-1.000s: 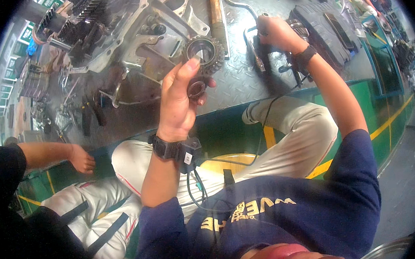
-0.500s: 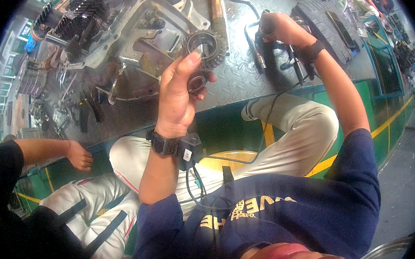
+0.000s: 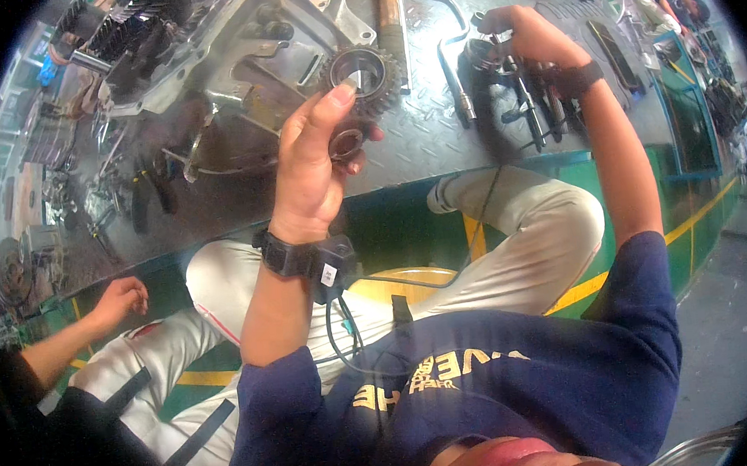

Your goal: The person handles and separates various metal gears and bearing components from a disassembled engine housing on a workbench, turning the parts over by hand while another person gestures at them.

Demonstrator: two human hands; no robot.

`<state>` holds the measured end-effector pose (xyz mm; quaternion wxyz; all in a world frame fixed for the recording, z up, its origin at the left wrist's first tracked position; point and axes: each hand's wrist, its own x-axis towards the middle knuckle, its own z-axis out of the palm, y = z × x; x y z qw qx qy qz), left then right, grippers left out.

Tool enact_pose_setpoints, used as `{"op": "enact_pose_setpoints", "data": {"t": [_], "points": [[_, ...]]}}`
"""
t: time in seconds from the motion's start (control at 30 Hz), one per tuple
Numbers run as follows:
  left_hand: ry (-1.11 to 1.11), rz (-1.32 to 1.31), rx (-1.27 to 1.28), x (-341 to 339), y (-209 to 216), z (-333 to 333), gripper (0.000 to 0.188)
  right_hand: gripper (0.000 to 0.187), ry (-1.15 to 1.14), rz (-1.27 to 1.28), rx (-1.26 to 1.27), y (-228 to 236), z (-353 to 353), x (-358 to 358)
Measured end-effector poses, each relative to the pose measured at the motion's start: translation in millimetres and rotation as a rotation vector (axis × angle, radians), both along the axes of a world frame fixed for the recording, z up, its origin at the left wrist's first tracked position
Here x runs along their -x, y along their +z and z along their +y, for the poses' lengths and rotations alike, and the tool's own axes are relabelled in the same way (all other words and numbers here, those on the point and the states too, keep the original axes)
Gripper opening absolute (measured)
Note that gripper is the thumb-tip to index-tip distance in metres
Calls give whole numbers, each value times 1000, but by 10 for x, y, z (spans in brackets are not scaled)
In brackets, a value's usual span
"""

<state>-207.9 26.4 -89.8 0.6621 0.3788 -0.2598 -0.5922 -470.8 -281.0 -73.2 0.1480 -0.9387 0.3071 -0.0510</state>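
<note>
My left hand (image 3: 309, 155) is closed around a toothed metal gear (image 3: 384, 75) with a wide round bore, its thumb against the bore's edge. A smaller metal ring (image 3: 346, 144) shows by the lower fingers of that hand; whether it belongs to the gear I cannot tell. Over the bench at the right, my right hand (image 3: 533, 38) has thumb and fingers apart, just above a dark ring-shaped part (image 3: 482, 55). Slim tools with dark handles (image 3: 524, 101) lie below that hand. A bent metal bar (image 3: 447, 46) rests to its left.
The metal bench (image 3: 419, 143) bears cast housings (image 3: 198, 72), dark gears (image 3: 139, 37) at far left, a brownish shaft (image 3: 389, 15) and a dark grey tool case (image 3: 589, 36) with a phone-like slab. At left, a co-worker's hand (image 3: 121, 301) is near the bench edge.
My right hand has lifted slightly away and right, exposing the dark ring-shaped part. My left hand still holds the gear, shifted slightly. The co-worker's hand has moved left, its fingers now raised.
</note>
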Motion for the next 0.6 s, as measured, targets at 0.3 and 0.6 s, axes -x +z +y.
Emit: {"op": "enact_pose_setpoints", "data": {"t": [0.3, 0.6], "points": [[0, 0, 3, 47, 5, -11, 50, 47, -11, 168, -151, 52, -31, -140], [-7, -10, 18, 40, -5, -10, 51, 45, 42, 190, -215, -60, -157, -156]]}}
